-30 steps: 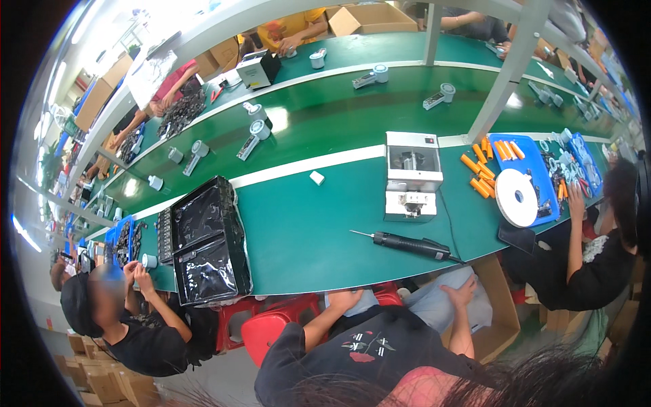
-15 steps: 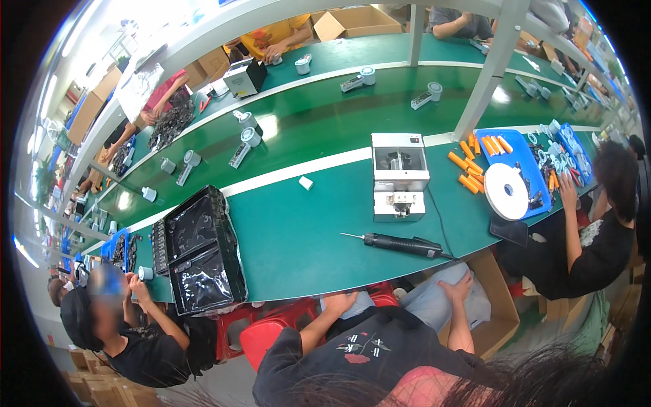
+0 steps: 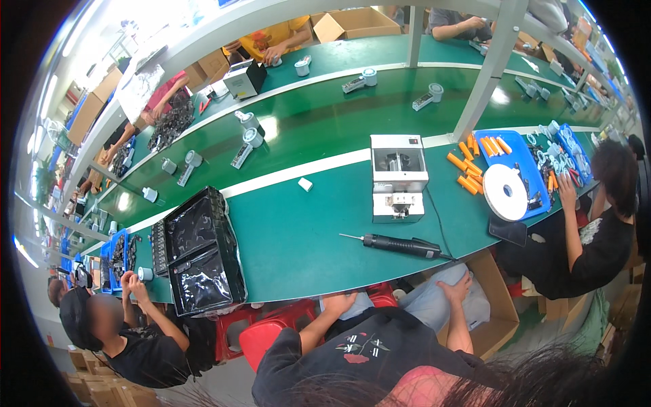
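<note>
My left hand (image 3: pixel 340 301) lies on my left thigh just below the table's front edge, fingers stretched out, part of it against the jeans. On my right knee rests my right hand (image 3: pixel 457 289), its fingers spread over the light blue denim. Neither holds anything. On the green table (image 3: pixel 298 237) in front of me lies a black electric screwdriver (image 3: pixel 401 245), its bit pointing left and its cord running right. Behind it stands a white screw feeder (image 3: pixel 397 178) with a clear window. A small white block (image 3: pixel 305 184) lies to the left.
At left stands a black lined case (image 3: pixel 203 251); at right, orange cylinders (image 3: pixel 464 163), a white tape roll (image 3: pixel 505 192) and a blue tray (image 3: pixel 507 139). Grey-blue devices (image 3: pixel 427 98) sit on the green conveyor (image 3: pixel 312 115). Co-workers sit on both sides. A metal post (image 3: pixel 489 71) rises ahead.
Devices on the conveyor have shifted slightly to the right. The co-worker at left has moved their head and hands a little. My hands stay where they were.
</note>
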Motion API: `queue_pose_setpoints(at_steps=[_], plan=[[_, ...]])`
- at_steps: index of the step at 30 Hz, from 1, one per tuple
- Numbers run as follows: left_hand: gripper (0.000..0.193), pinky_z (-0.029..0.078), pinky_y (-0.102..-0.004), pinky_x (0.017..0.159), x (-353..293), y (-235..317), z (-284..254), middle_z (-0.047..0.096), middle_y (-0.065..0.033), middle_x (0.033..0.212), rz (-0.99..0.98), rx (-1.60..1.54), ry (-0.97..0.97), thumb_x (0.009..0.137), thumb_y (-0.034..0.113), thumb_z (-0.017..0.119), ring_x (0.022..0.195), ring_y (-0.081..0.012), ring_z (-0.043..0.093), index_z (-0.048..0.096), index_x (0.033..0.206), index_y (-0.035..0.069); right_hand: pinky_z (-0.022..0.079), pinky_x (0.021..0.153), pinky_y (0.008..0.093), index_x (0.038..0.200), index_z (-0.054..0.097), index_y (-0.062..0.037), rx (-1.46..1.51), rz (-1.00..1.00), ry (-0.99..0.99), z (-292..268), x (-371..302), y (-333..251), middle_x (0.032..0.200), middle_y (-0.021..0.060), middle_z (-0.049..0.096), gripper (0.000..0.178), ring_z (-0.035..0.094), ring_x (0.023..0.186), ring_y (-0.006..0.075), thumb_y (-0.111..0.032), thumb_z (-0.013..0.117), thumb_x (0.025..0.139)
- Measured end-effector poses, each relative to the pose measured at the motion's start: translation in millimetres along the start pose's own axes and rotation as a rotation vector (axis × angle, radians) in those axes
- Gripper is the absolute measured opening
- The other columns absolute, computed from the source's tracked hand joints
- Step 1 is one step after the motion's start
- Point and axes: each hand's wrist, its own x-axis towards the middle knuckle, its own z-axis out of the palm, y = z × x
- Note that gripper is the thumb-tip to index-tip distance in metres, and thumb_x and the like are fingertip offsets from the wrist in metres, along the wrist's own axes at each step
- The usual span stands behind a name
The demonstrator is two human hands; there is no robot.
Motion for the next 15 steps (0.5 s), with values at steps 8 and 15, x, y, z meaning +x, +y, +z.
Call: queue_pose_setpoints(at_steps=[8, 15], plan=[[0.049, 0.045, -0.0524, 0.091, 1.1, 2.3, -0.3, 0.063, -0.0183, 0.114, 0.032, -0.042, 0.066, 0.079, 0.047, 0.067, 0.105, -0.0409, 0.058, 0.066, 0.112, 0.011, 0.042, 0.102, 0.0503, 0.15, 0.019, -0.0191, -0.007, 0.004, 0.007, 1.2, 1.1, 3.8, 0.151, 0.0148, 0.026, 0.13, 0.038, 0.13, 0.0433, -0.041, 0.092, 0.045], [0.047, 0.046, -0.0521, 0.089, 1.8, -1.0, 1.9, 0.064, -0.0177, 0.111, 0.041, -0.033, 0.076, 0.078, 0.046, 0.067, 0.102, -0.0407, 0.059, 0.067, 0.11, 0.011, 0.041, 0.103, 0.05, 0.151, 0.019, -0.0189, -0.014, 0.006, 0.0, 0.6, 0.6, 1.1, 0.151, 0.0151, 0.026, 0.13, 0.037, 0.131, 0.0434, -0.041, 0.092, 0.046]])
